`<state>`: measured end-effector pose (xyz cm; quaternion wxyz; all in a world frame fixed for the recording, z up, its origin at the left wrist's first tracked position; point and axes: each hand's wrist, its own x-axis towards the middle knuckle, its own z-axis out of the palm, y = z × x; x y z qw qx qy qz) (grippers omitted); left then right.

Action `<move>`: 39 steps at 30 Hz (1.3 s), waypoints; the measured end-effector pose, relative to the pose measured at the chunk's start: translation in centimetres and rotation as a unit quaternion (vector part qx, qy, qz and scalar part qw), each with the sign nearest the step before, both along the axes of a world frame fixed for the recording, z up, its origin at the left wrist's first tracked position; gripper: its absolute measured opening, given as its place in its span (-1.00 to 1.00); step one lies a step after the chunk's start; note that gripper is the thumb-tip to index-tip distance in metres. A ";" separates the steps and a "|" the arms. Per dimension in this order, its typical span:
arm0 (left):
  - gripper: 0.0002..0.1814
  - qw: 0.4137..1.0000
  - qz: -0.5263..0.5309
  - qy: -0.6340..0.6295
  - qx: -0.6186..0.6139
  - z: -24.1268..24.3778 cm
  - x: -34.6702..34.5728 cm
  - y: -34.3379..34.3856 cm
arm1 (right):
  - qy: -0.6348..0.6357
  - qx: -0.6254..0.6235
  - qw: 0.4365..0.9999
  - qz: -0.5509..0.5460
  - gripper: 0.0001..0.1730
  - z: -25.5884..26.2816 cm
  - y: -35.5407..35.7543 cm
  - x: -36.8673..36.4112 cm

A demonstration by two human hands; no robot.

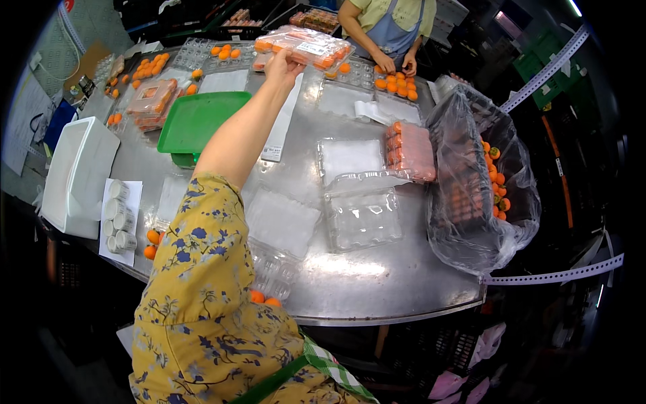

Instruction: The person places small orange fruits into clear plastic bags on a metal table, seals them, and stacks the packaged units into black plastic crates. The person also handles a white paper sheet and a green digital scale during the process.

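Note:
My left hand [283,68] reaches far across the metal table and grips the near edge of a transparent clamshell pack of orange persimmons [303,45]. This pack bears a white label and is at the table's far side, over another filled pack [261,61]; whether it is lifted off cannot be told. My right hand is out of view. Below my outstretched arm stands a green plastic tray [202,118]. An open clamshell [361,217] and a paper-lined one [352,156] lie in front of me, beside a filled pack [411,151] on its side.
A bag-lined crate of persimmons [497,177] stands at the right edge. Across the table, a co-worker's hands [396,64] touch loose persimmons [398,86]. At left are a white bin [75,177], label rolls [118,217] and stacked packs [151,103].

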<state>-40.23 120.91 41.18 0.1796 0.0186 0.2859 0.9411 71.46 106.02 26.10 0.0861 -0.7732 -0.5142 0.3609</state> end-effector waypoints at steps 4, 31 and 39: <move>-0.82 1.000 0.017 -0.012 -0.024 1.1 0.7 -0.7 | 0.041 -0.048 0.998 -0.022 -0.64 2.2 1.3 -2.9; -0.81 0.995 -0.010 0.000 0.104 -7.6 -1.3 3.4 | 0.121 -0.082 0.987 0.060 -0.75 4.7 9.8 -9.1; -0.16 0.981 -0.115 0.073 -0.139 -5.3 -4.2 3.6 | 0.074 -0.042 0.994 0.067 -0.72 3.5 7.5 -7.3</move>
